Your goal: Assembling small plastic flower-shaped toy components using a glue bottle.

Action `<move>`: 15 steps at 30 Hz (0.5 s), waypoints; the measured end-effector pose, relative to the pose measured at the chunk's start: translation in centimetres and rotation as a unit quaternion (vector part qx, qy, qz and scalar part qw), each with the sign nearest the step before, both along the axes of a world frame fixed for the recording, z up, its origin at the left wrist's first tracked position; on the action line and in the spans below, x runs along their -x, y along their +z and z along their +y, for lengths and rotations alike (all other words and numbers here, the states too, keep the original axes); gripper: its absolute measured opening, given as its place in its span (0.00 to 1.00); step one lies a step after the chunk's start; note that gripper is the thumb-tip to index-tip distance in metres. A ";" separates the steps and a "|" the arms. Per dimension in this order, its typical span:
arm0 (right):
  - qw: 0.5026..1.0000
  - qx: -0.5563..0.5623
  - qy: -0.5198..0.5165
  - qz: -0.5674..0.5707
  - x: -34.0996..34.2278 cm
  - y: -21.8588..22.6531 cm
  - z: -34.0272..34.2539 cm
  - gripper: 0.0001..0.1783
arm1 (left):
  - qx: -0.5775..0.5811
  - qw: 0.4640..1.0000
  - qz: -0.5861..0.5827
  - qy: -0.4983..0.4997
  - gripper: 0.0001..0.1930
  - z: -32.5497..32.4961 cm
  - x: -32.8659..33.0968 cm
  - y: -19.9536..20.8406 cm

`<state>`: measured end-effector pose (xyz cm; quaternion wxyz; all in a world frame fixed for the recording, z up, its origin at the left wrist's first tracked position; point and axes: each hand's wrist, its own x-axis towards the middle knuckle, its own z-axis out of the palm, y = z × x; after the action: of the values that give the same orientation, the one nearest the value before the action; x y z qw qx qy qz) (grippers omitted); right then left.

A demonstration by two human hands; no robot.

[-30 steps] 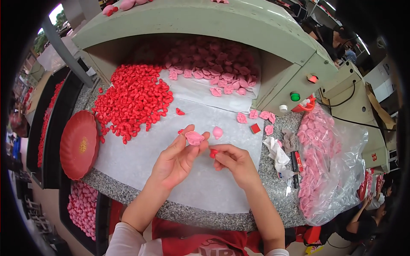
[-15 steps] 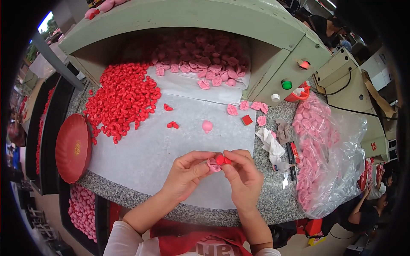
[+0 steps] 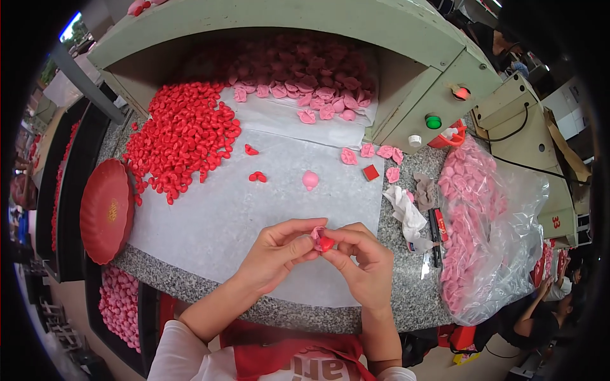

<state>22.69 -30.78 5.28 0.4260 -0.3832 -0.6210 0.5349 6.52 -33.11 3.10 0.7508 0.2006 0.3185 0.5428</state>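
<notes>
Over the near part of the white paper sheet (image 3: 273, 209), my two hands meet at their fingertips. My left hand (image 3: 270, 257) is closed, pinching a small pink molded plastic piece (image 3: 316, 233) between thumb and fingers. Pressed up against it is a small shiny red rounded plastic piece (image 3: 326, 244), pinched by my closed right hand (image 3: 367, 267). Fingers partly cover both pieces, so I cannot tell how far the red one sits inside the pink one. Beyond my hands lie a round pink piece (image 3: 310, 179) and two small red pieces, one a joined pair (image 3: 257, 177).
A heap of red pieces (image 3: 184, 140) lies at left beside a red fluted dish (image 3: 107, 213). Pink shells (image 3: 311, 89) fill the green-grey metal housing (image 3: 279, 22). At right are a red block (image 3: 370, 173), crumpled tissue (image 3: 406, 209), markers (image 3: 435, 235) and a clear bag of pink pieces (image 3: 470, 235).
The red piece has turned and moved closer against the pink piece between my fingertips. My right fingers have shifted their hold. The whole view has moved slightly.
</notes>
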 end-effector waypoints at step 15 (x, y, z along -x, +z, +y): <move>0.997 0.038 0.073 0.014 -1.2 0.2 -0.1 0.14 | -0.134 0.987 0.091 0.019 0.16 0.0 -0.4 0.0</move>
<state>23.85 -30.87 5.44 0.3793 -0.3453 -0.6208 0.5929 6.90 -33.06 3.08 0.6744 0.3422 0.3135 0.5742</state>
